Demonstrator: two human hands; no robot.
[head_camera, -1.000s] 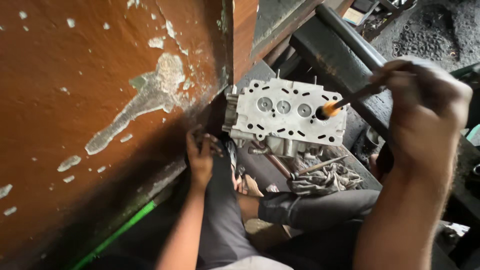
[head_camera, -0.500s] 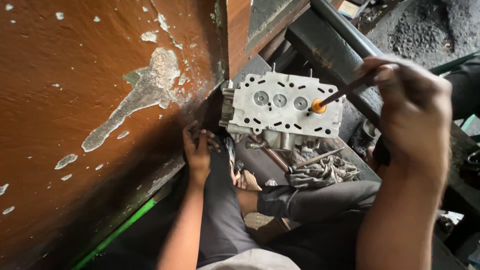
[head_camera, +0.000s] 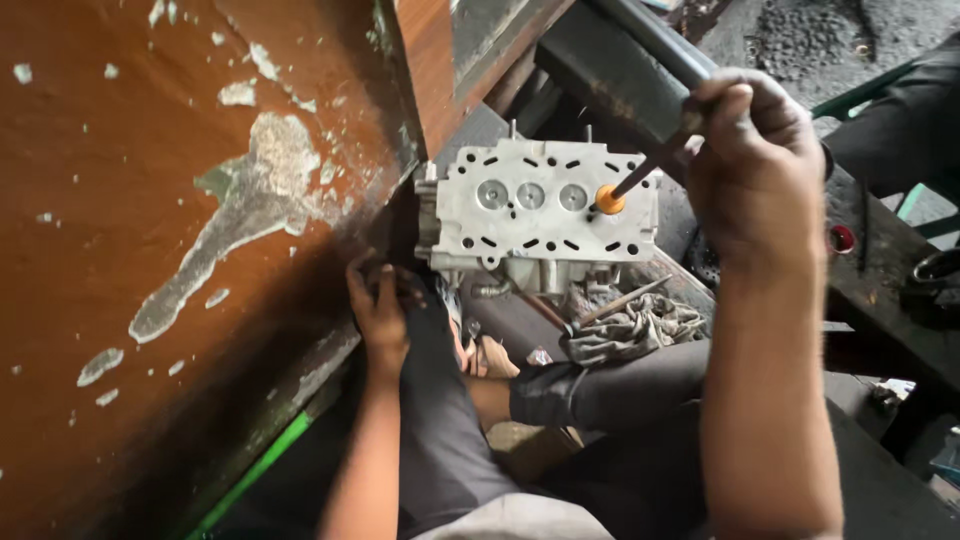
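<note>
— Starting nearest to us: our knees and grey trousers fill the bottom of the view, and our left hand (head_camera: 378, 312) sits low beside the left knee. What is it doing?

— It rests curled at the foot of the big brown painted panel (head_camera: 180, 230), close under the near-left corner of the cylinder head (head_camera: 535, 215). We cannot tell whether it grips anything; the fingers fold into shadow there.

— And just past our knees?

— A heap of greasy rag (head_camera: 625, 335) with a thin metal rod (head_camera: 620, 300) lying across it, right below the head's near edge.

— Then the head itself.

— It is a pale grey casting, its flat face turned up toward us, its long axis running left to right across our view. Three round valve faces sit in a row on it, and at the fourth place, toward the right end, sits the orange cup (head_camera: 609, 199) of the stick tool (head_camera: 650, 172).

— So which hand is on that?

— Our right hand (head_camera: 755, 170), closed tight in a fist round the upper end of the stick. The stick slants down and to the left from the fist, so the cup lies left of the hand and a little lower, pressed onto the head's face.

— So the right hand is the nearer one to that spot?

— Yes. The left hand is well apart from it, at the opposite end of the head. Beyond it all runs a dark steel beam (head_camera: 600, 70).
</note>
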